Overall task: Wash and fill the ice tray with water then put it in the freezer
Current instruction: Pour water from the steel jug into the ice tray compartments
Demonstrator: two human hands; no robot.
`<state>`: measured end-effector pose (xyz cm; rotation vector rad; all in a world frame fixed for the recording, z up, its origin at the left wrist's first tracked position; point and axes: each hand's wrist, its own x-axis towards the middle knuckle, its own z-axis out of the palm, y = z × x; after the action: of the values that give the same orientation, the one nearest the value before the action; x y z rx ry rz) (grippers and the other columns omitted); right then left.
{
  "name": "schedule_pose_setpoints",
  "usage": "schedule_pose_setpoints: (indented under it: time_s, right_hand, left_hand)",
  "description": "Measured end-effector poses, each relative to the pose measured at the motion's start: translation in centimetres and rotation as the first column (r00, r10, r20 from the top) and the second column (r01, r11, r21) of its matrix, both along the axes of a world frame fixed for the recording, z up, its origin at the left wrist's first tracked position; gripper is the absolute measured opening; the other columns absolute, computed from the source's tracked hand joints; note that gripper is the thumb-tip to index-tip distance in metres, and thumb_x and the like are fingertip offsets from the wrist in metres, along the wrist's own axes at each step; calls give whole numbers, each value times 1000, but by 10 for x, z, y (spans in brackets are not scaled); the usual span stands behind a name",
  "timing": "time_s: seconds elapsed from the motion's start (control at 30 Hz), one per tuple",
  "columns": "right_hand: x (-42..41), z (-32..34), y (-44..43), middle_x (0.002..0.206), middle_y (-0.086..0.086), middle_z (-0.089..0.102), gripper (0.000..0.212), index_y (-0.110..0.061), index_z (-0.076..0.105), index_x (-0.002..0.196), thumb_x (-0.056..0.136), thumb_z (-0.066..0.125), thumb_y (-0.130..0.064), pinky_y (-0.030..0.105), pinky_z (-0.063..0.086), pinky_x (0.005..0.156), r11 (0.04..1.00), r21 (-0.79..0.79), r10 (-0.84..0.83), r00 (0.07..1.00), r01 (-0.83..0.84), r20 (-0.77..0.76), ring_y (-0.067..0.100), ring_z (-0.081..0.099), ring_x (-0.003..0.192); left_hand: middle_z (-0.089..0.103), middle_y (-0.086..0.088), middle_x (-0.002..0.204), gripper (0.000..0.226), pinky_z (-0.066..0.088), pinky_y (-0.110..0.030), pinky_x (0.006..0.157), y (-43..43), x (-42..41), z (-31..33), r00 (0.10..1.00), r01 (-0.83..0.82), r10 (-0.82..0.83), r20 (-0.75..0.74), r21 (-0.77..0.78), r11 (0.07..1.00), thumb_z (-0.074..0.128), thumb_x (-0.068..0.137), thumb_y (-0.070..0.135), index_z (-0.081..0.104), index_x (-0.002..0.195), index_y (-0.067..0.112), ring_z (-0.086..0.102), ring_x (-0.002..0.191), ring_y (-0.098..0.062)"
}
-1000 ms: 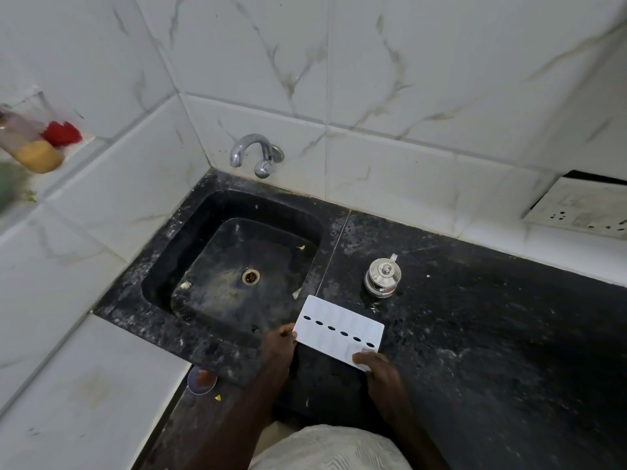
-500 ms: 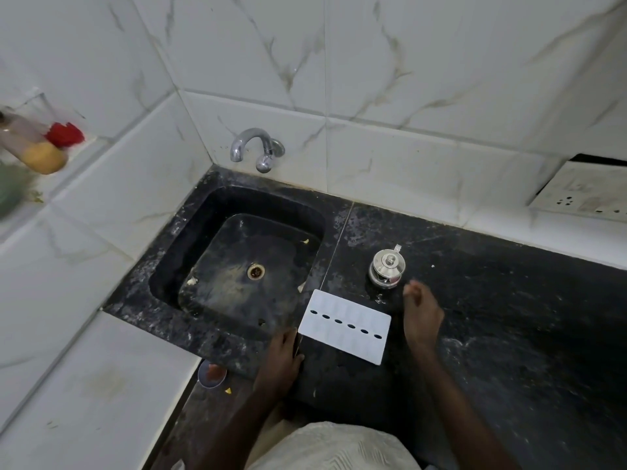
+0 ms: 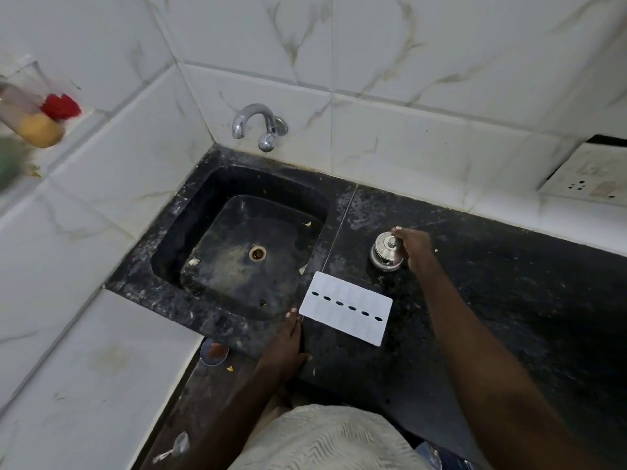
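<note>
Head view: your ice tray (image 3: 346, 307) looks light, stiff; grab its edges; right hand (image 3: 412, 247) holds the steel pot (image 3: 386, 254); left hand (image 3: 283, 344) rests flat.

ice tray (image 3: 346, 307) right of sink (image 3: 176, 266)

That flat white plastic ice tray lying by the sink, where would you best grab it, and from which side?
I would probably pinch the white plastic ice tray by its near-left short edge, coming from the left, where the left hand already rests on the black stone counter. The tray lies flat, so a top grab finds little; that corner juts toward the black sink, perhaps leaving room for fingers beneath.
</note>
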<state>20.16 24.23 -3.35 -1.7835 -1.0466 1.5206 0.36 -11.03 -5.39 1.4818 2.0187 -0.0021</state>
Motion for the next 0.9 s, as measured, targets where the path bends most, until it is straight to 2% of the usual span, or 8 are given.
schedule_pose_setpoints:
  time_s: [0.07,0.17,0.23,0.43,0.53,0.67,0.77,0.9]
  right_hand:
    - [1,7,-5,82,12,72,10,-7,76,78,74,86,-7,35,52,68,1000,27,-13,1000,13,-6,19,64,65]
    - [8,18,-17,79,13,72,12,0,78,87,78,84,-5,31,54,60,997,69,37,999,-34,-40,22,64,67]
    - [13,29,-32,80,14,74,8,-1,79,87,81,83,-5,29,56,63,991,100,90,995,-85,-41,19,65,65]
    - [28,39,-68,86,11,79,19,-3,82,98,81,85,-12,26,56,66,961,237,138,990,-141,30,13,67,71]
    - [33,42,-84,85,5,78,19,-5,82,98,80,87,-11,18,56,64,929,315,164,979,-194,118,1,65,66]
    - [41,39,-104,96,5,79,22,-5,82,99,78,88,-9,23,57,77,887,410,153,974,-211,169,7,70,80]
    - [46,36,-116,97,1,78,22,-7,82,98,77,87,-6,16,55,80,857,461,156,969,-229,192,-3,69,82]
    - [49,35,-128,96,-2,77,21,-8,82,96,77,86,-1,23,56,86,815,531,139,968,-231,209,-5,69,85]
  left_hand:
    - [-21,-12,169,109,7,-35,129,2,1,2,1000,6,-6,0,-31,999,68,95,38,-12,161,6,-11,158,-27]
    - [-21,-12,169,110,9,-37,129,5,4,4,1000,0,-1,-16,-64,998,70,93,35,-12,162,6,-11,158,-28]
    - [-18,-14,169,110,7,-36,127,7,7,8,999,-1,-1,-38,-76,997,71,92,32,-10,162,4,-9,159,-29]
    - [-8,-24,168,106,15,-38,127,13,17,16,994,-2,-6,-109,-71,997,72,90,18,-4,159,-6,3,158,-36]
    - [-3,-28,168,102,21,-39,126,19,19,17,992,-5,-5,-127,-84,996,72,91,19,1,158,-10,7,158,-36]
    - [4,-30,167,100,13,-37,127,23,22,18,987,4,-15,-157,-72,997,72,92,22,5,156,-13,8,158,-36]
    - [4,-30,167,100,14,-37,127,23,21,18,986,13,-24,-163,-70,997,72,92,23,4,156,-14,9,158,-36]
    - [2,-30,167,103,15,-37,127,23,19,17,990,5,-15,-140,-68,998,74,91,21,2,156,-13,7,158,-36]
